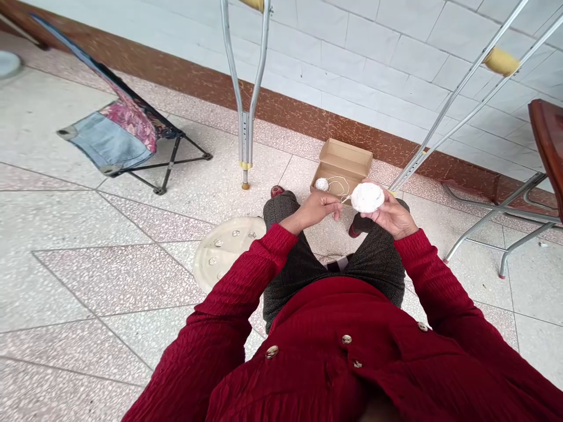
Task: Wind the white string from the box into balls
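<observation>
My right hand [393,218] is closed around the edge of a white, round, flat-looking yarn piece [368,197], which faces up above the gap between my knees. To its left, my left hand [314,210] is closed in a pinch on a thin pale yarn strand [346,199] that reaches the round piece's edge. Whether a slim tool is also in those fingers cannot be made out. Behind my hands, an open cardboard box [347,153] stands on the floor. Inside it lie a small white yarn ball [322,184] and a loose loop of yarn.
A folding chair [112,138] stands on the left. One crutch [245,129] stands upright behind the box's left side; another [457,99] leans on the right, near a metal-legged chair [545,158]. A pale round stool top with holes [226,249] is beside my left leg.
</observation>
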`<state>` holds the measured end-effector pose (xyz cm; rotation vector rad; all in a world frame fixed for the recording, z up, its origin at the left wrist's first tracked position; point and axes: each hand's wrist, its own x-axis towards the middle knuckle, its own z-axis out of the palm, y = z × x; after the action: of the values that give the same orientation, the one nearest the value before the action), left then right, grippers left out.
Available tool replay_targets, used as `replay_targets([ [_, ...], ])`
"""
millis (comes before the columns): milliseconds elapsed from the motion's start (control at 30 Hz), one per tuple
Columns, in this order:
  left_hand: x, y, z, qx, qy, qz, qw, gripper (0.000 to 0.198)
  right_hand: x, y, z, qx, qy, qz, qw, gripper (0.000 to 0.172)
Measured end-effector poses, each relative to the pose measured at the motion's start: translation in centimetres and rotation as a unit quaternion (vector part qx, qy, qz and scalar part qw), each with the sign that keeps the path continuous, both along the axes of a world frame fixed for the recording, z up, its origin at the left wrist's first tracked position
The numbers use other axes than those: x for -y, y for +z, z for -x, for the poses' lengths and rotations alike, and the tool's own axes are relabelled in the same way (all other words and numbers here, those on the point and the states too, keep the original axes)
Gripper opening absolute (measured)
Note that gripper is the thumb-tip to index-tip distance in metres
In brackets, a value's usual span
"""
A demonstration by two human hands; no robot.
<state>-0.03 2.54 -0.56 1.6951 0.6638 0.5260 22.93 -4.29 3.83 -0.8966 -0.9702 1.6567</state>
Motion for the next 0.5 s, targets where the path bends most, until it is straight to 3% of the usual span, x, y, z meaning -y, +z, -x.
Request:
replay_targets([
  [167,3.1,-0.8,-0.4,-0.022,-0.049,0.03,0.998,0.041,-2.0,0.8,-0.9,0.166,-0.131,-0.037,0.977,0.047],
  [267,4.4,0.1,-0.2,-0.027,-0.065,0.026,0.997,0.039,-2.7,-0.2,-1.7,0.368,-0.212,-0.095,0.9,0.052],
  [367,4.2,1.6,0.3,-0.037,-0.075,0.004,0.996,0.037,-2.1,-1.9,-1.5,0.545,-0.178,-0.135,0.808,0.048],
  [400,3.8,2.1,0.5,-0.039,-0.064,-0.006,0.997,0.036,-1.7,-2.4,-1.2,0.56,-0.143,-0.131,0.806,0.047],
  [433,3.4,2.5,0.6,-0.039,-0.049,-0.017,0.998,0.036,-1.2,-2.8,-0.7,0.545,-0.101,-0.118,0.824,0.047],
  [500,2.3,3.1,0.8,-0.034,-0.019,-0.037,0.999,0.035,0.0,-3.1,0.2,0.443,-0.006,-0.065,0.894,0.048],
])
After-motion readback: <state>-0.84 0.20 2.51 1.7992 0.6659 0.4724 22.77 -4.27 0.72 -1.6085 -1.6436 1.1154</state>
